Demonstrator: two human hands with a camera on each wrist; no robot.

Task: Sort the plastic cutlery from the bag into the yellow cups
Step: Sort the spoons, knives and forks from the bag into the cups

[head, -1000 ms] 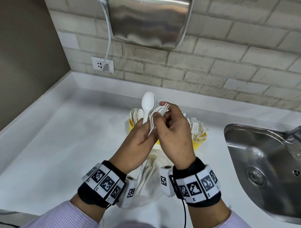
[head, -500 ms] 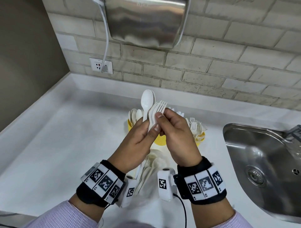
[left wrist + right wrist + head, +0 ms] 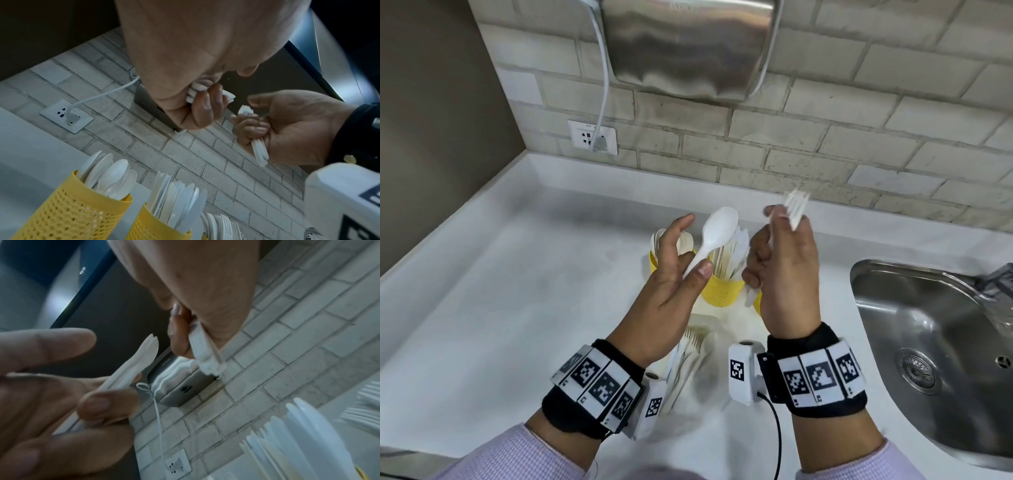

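My left hand (image 3: 690, 265) pinches stacked white spoons (image 3: 717, 229) between thumb and fingers, bowls pointing up. My right hand (image 3: 774, 246) grips a small bunch of white forks (image 3: 796, 205), its fingers curled round the handles, tines up. Both hands hover apart above the yellow cups. The left cup (image 3: 72, 211) holds spoons, the middle cup (image 3: 156, 227) holds knives, and forks (image 3: 222, 227) stand in a third cup that my right hand mostly hides in the head view. The clear bag (image 3: 695, 349) with more cutlery lies on the counter between my wrists.
A steel sink (image 3: 928, 342) is set into the white counter at the right. A metal hand dryer (image 3: 688, 44) hangs on the brick wall above the cups, its cable running to a socket (image 3: 592, 137). A dark wall bounds the left.
My hands were together on one mixed bunch. They have parted: the right hand moved right and up with the forks, while the left kept the spoons.
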